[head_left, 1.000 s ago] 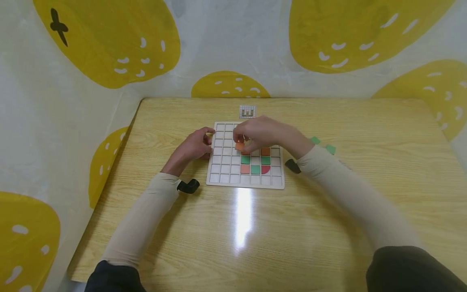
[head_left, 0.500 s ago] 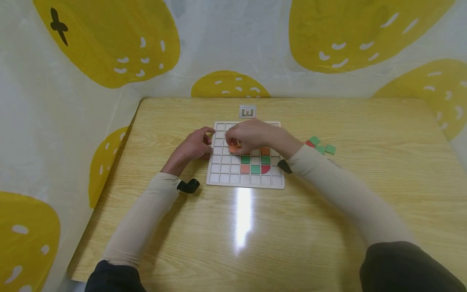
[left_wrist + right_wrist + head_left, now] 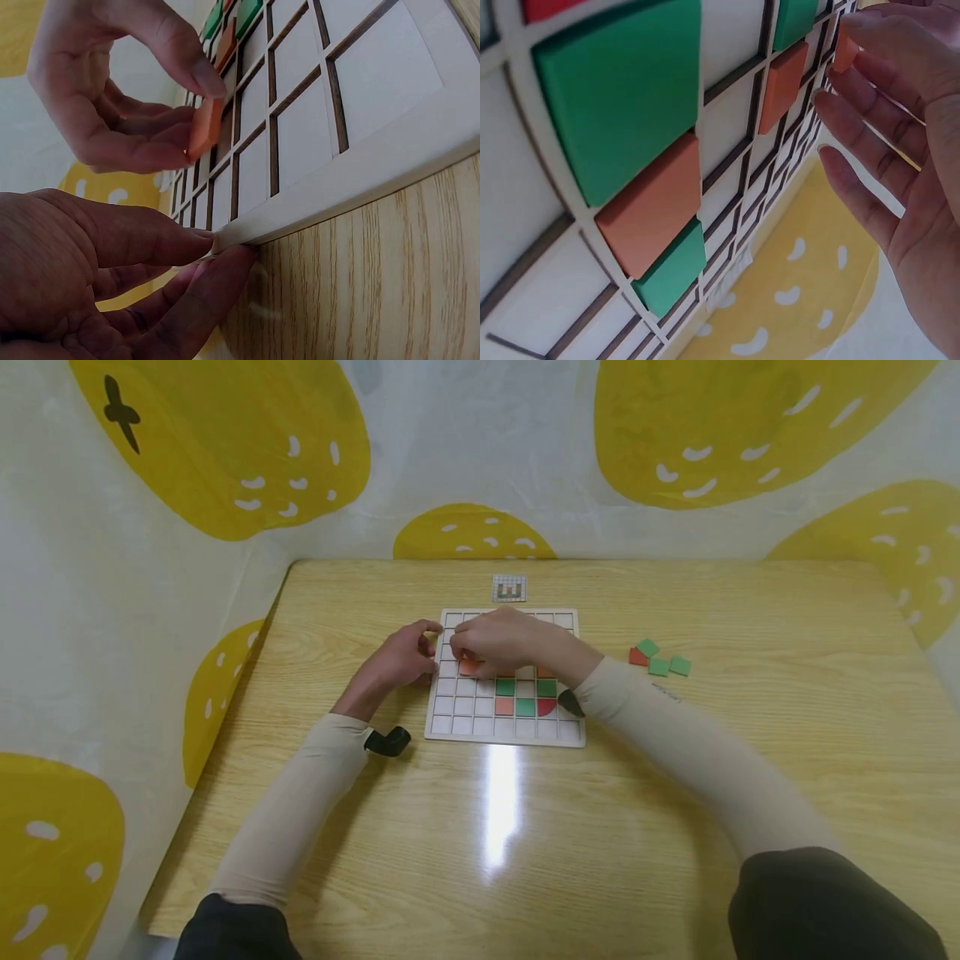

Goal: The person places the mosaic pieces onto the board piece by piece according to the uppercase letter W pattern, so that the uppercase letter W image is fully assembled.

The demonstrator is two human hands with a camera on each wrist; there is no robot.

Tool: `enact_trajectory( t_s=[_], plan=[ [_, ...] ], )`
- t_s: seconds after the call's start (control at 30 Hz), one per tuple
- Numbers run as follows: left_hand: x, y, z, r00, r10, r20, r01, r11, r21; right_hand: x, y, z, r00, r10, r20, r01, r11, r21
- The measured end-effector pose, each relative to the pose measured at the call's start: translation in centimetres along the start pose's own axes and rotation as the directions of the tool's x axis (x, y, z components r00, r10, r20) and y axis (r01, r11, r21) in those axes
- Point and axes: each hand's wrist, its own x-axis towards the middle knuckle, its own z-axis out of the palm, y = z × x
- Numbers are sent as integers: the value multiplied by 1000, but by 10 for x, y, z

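My right hand [image 3: 498, 639] pinches an orange square tile [image 3: 205, 129] between thumb and fingers, over the left part of a white grid board [image 3: 505, 732]. In the right wrist view the tile's edge shows by the thumb. My left hand [image 3: 408, 653] touches the board's left edge with thumb and fingertips, and holds no tile. Green tiles [image 3: 626, 97], orange tiles [image 3: 652, 206] and a red rounded tile [image 3: 546, 707] sit in the board's cells. The right hand hides some upper cells in the head view.
Several loose green tiles [image 3: 658, 667] and a red tile [image 3: 638, 657] lie on the wooden table [image 3: 675, 760] to the board's right. Beyond the board lies a small pattern card [image 3: 509, 588]. A yellow-patterned sheet [image 3: 480, 460] hangs behind the table.
My right hand has moved left across the board with the orange tile, uncovering the loose tiles on the right. My left hand has stayed at the board's left edge.
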Motion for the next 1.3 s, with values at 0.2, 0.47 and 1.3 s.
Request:
enact_trajectory(
  t_s=[0.2, 0.47, 1.3],
  plan=[
    [0, 2, 0, 1000, -8, 1, 9, 1000, -11, 2, -1, 1, 1000, 20, 5, -20, 999, -36],
    [-1, 2, 0, 1000, -7, 5, 7, 1000, -9, 0, -2, 3, 1000, 20, 0, -20, 999, -46],
    [-2, 1, 0, 1000, -5, 1, 5, 1000, -7, -61, 21, -6, 995, 77, -65, -74, 996, 48]
  ],
)
